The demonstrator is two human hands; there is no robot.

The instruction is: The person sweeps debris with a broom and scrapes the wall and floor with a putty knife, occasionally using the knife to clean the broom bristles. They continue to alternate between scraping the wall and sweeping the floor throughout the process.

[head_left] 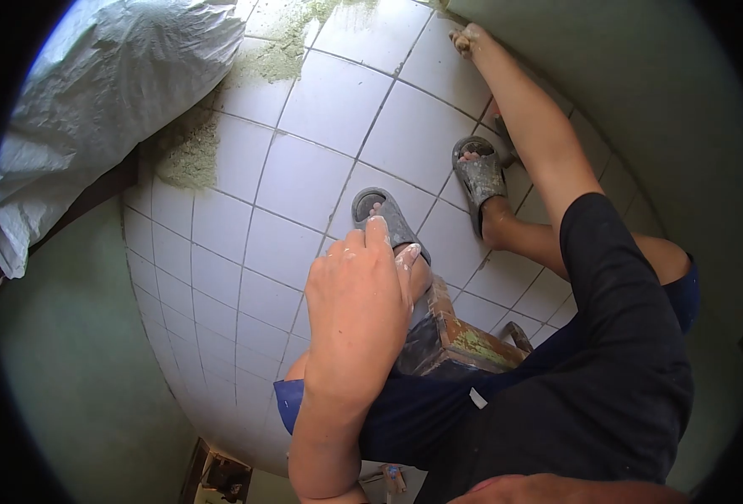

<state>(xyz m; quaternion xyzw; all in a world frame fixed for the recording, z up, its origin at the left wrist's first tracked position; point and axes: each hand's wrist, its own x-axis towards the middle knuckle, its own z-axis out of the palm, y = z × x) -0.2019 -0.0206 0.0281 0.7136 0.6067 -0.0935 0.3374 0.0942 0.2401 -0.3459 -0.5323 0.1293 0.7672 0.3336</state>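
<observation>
My left hand (359, 294) hangs in front of me over the tiled floor (338, 101), its back turned to the camera. White residue coats its index finger and thumb, which stand apart, while the other fingers bend down out of sight; I see nothing held. Far out at the upper right, my right hand (467, 40) reaches down to the tiles beside the wall. Its fingers are curled and smeared with paste, and whatever they grip, if anything, is too small to make out.
Grey sandals (482, 178) are on my feet. A worn wooden stool (476, 344) is under me. Greenish-grey crumbly mortar (191, 155) lies on the tiles by a white plastic sheet (128, 84). A green wall (640, 76) runs along the right.
</observation>
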